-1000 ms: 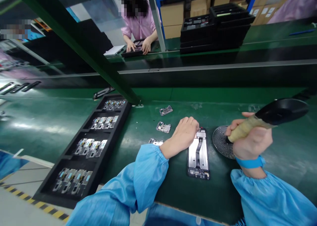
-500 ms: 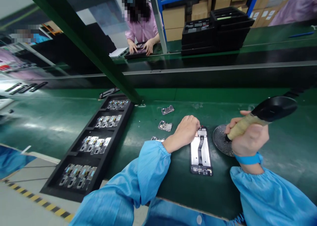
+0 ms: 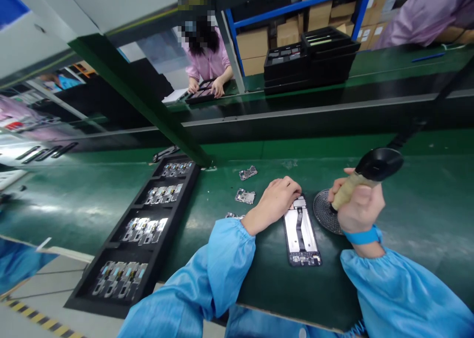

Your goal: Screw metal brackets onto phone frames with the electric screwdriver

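— Two hands, both busy. What has the left hand (image 3: 276, 202) got?
— It lies on the top end of the phone frame (image 3: 301, 232), fingers curled down over it. Whether they pinch anything underneath is hidden, so I cannot tell if it grips or only presses.
— And the right hand (image 3: 358, 208)?
— Clenched round the tan grip of the screwdriver (image 3: 348, 190). The tool leans away to the right with its black head uppermost. Its lower end meets the round screw dish (image 3: 323, 213), which sits just beside the frame's right edge.
— Where does the frame lie?
— Flat on the green table (image 3: 425, 214), inner side up, its long axis running away from the person, between the two blue sleeves.
— Anything different from a second ago?
— Little in the work itself. The left hand stays on the same end of the frame. The right keeps its grip, and the tool's end remains at the dish. The view has tilted up, so more of the far side shows, and the frame is seen a little more fully.
— What else is about?
— Three loose circuit boards (image 3: 245, 196) lie left of the left hand. A long black tray (image 3: 163, 181) of more parts lies further left. A co-worker (image 3: 207, 56) in pink stands across the line.
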{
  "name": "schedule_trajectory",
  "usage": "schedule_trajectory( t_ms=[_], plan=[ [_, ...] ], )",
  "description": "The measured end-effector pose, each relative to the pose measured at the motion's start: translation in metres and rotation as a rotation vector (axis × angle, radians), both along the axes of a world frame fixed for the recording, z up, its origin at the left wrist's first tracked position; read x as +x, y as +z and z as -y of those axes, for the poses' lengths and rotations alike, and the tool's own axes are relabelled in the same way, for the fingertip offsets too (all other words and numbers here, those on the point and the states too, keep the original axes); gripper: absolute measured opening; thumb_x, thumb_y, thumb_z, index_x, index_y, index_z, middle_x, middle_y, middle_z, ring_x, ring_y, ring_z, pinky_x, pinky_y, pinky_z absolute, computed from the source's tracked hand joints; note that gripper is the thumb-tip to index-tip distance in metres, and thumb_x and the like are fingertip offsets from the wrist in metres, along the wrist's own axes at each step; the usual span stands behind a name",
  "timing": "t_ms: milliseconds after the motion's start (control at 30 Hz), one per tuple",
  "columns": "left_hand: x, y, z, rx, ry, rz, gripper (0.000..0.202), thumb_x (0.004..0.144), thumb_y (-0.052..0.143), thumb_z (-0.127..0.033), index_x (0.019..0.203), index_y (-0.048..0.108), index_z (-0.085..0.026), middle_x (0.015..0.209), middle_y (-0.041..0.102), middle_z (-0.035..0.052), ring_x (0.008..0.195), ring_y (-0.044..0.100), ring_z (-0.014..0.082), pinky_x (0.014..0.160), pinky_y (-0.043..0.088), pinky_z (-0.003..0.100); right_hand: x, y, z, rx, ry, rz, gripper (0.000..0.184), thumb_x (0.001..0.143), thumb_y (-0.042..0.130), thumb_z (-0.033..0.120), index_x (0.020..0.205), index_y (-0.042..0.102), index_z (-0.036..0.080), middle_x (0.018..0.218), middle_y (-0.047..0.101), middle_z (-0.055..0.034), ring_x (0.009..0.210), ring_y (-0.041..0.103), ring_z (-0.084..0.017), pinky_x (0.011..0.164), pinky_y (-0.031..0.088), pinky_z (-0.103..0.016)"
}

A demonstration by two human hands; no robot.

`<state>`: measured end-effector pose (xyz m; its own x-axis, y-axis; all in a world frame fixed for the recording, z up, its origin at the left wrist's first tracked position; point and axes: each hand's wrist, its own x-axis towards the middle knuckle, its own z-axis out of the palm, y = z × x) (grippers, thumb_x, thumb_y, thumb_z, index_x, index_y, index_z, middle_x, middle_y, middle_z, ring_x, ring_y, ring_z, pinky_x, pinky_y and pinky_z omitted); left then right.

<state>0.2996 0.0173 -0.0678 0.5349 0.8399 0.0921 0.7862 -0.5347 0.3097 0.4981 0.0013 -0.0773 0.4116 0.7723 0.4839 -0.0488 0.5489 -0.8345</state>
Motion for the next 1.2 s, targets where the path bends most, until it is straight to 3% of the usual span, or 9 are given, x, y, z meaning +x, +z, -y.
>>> schedule_trajectory(
  t_ms=[133,300,467,633,833,967,1200],
  plan=[
    [0.008,0.01,-0.001,0.02,-0.012,-0.174,0.015,0.112,0.054,-0.024,0.109,0.068,-0.02,0.109,0.068,0.0042,0.101,0.065,0.0226,0.095,0.051,0.038,0.001,-0.002,0.001,0.001,0.026,-0.001,0.047,0.101,0.056,0.066,0.117,0.062,0.022,0.066,0.06,0.0,0.044,0.054,-0.018,0.039,0.042,-0.031],
    [0.019,0.019,0.001,0.088,-0.071,-0.361,0.011,0.106,0.057,-0.011,0.103,0.066,-0.016,0.102,0.069,0.0082,0.097,0.068,0.025,0.101,0.05,0.042,0.0,0.0,0.002,0.003,0.037,0.008,0.05,0.101,0.056,0.066,0.117,0.06,0.018,0.067,0.06,0.0013,0.045,0.055,-0.015,0.041,0.044,-0.028],
    [0.025,0.025,0.007,0.047,-0.08,-0.439,0.012,0.102,0.055,-0.003,0.102,0.064,-0.012,0.098,0.067,0.0133,0.094,0.07,0.0286,0.083,0.054,0.038,0.001,-0.003,0.001,-0.013,0.031,0.011,0.051,0.101,0.056,0.066,0.118,0.059,0.018,0.068,0.06,0.0015,0.045,0.055,-0.014,0.041,0.044,-0.028],
    [0.022,0.018,0.011,0.055,-0.048,-0.392,0.014,0.103,0.051,-0.002,0.1,0.061,-0.012,0.101,0.066,0.0146,0.095,0.068,0.0295,0.081,0.054,0.038,0.001,-0.003,0.001,-0.005,0.04,0.026,0.047,0.102,0.056,0.064,0.11,0.059,0.018,0.067,0.06,0.0012,0.045,0.055,-0.014,0.042,0.044,-0.028],
    [0.009,-0.01,0.011,0.082,0.003,-0.208,0.013,0.107,0.048,-0.006,0.104,0.055,-0.016,0.109,0.065,0.0114,0.107,0.064,0.0276,0.098,0.053,0.042,0.0,0.002,0.0,0.003,0.041,-0.007,0.051,0.099,0.058,0.068,0.112,0.058,0.018,0.065,0.059,0.0021,0.043,0.054,-0.015,0.039,0.043,-0.027],
    [0.0,-0.026,0.01,0.069,0.07,-0.047,0.014,0.107,0.048,-0.006,0.103,0.053,-0.019,0.108,0.066,0.0069,0.103,0.065,0.022,0.095,0.056,0.037,0.001,0.001,0.001,-0.018,0.035,0.01,0.054,0.1,0.057,0.069,0.116,0.058,0.018,0.067,0.06,0.0014,0.045,0.055,-0.015,0.04,0.043,-0.027],
    [-0.008,-0.021,0.016,0.062,0.206,0.182,0.007,0.111,0.049,-0.018,0.113,0.056,-0.02,0.123,0.067,0.0074,0.11,0.068,0.019,0.094,0.056,0.034,0.001,0.004,0.002,0.011,0.04,0.023,0.052,0.101,0.055,0.068,0.116,0.058,0.018,0.067,0.059,0.0017,0.045,0.055,-0.014,0.041,0.044,-0.027]
  ],
)
